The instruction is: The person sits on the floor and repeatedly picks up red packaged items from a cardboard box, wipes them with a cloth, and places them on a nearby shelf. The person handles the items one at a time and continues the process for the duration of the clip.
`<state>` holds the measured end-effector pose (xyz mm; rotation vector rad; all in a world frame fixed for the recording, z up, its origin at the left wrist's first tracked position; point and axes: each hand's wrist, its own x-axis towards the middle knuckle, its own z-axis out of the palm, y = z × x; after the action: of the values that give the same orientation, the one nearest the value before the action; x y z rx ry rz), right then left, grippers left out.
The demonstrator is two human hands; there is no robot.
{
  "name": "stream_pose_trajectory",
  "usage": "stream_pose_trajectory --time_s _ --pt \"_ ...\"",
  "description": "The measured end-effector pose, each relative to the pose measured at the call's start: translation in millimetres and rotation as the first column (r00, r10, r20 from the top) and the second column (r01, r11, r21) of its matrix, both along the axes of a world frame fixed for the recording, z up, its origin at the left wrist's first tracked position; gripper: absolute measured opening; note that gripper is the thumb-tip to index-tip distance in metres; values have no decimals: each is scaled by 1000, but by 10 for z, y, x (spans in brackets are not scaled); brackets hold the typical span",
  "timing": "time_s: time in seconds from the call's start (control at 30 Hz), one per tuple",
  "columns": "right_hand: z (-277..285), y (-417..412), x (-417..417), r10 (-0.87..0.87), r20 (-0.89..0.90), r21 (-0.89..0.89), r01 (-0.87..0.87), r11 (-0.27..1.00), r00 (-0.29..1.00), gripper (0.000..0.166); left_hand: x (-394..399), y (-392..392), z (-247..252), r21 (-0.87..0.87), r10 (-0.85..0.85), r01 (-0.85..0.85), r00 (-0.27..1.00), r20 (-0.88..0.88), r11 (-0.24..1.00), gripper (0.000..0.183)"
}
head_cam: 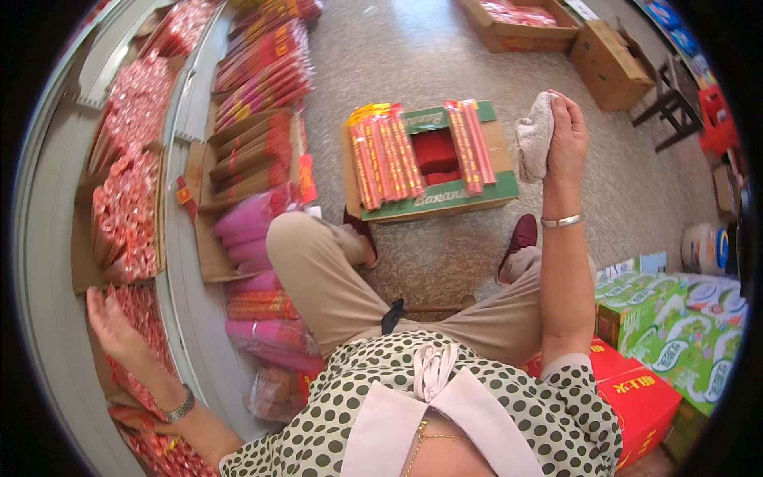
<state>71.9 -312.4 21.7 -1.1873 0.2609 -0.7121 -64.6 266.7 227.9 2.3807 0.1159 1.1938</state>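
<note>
My right hand (567, 134) is raised at the right of the carton and grips a pale, crumpled cloth (534, 138). On the left, my left hand (111, 322) rests at the shelf, fingers extended, by the lower edge of a cardboard box (83, 238) of wrapped red packets (128, 208). Whether it touches the box cannot be told. Between my feet and beyond stands a green and brown banana carton (506, 188) with an opening in its top. Long plastic-wrapped pink sticks (387, 158) lie across its left side, and a few more (471, 146) lie across its right side. Red material shows inside the opening.
Lower left shelving holds boxes of bundled red-tipped sticks (256, 155) and pink packages (250, 223). Open cartons (512, 36) and a dark wooden stool (679, 98) stand at upper right. Green cartons (644, 304) and a red box (641, 399) are stacked beside me on the right.
</note>
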Motion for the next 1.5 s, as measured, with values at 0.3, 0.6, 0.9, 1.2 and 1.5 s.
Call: stream_pose_trajectory --time_s 0.3,0.6,0.9,1.2,1.5 --pt "210 -173 -113 -132 74 139 121 983 988 21 1492 -2355 -1834 -720 -797 342 284 -534 604 38" --pt "313 -47 -173 -44 -4 131 44 990 999 19 2190 -4200 -4306 -745 -752 -136 4 -659 653 38" --pt "340 34 -144 96 0 182 -94 979 995 16 2507 -4337 -5310 -810 -823 -199 24 -567 552 12" --pt "320 114 -137 9 -13 55 -9 998 1000 22 2247 -3829 -3428 -977 -993 -211 109 -51 27 14" --pt "-88 1034 -242 146 110 -883 29 468 983 27 1548 -3721 -2372 -985 -922 -19 355 152 -170 35"
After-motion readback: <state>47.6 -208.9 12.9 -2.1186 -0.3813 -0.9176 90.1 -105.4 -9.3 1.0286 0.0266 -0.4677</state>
